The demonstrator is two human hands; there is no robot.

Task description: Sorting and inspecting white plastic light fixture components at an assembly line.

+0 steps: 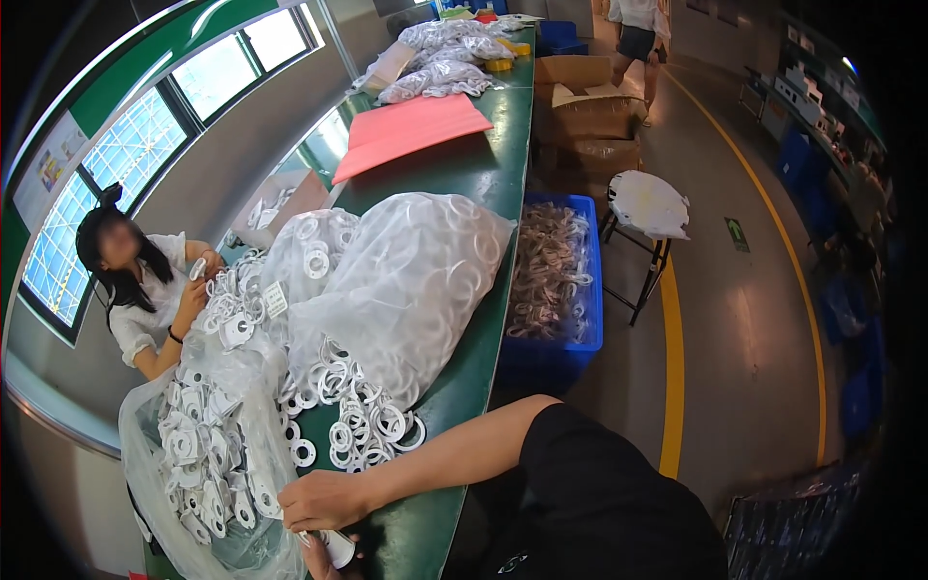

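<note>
Head view, looking down along a long green tabletop that is running away from the viewer.

At the near edge, the person's right hand is reaching across from the right, its black-sleeved forearm crossing the lower frame. The fingers are curling downward, resting at the edge of a heap of white plastic rings; whether the grip is grasping a ring cannot be told. Just below it, the left hand is peeking in at the bottom edge, its grip pinching a small white piece between fingertips.

The white rings are too many to count. They are spilling loose on the tabletop just beyond the right hand, and more are filling two clear plastic bags: one open bag lying to the near left, and one large bulging bag sitting in the middle of the tabletop.

One co-worker, in a white top, is sitting at the left side of the tabletop, holding a ring up in both hands.

Farther along, one pink sheet is lying flat, with more filled bags at the far end. To the right of the tabletop, one blue crate of pale rings is standing on the floor, then cardboard boxes and one stool with a white seat. The grey floor is carrying a curved yellow line. Large windows are lining the left wall.
</note>
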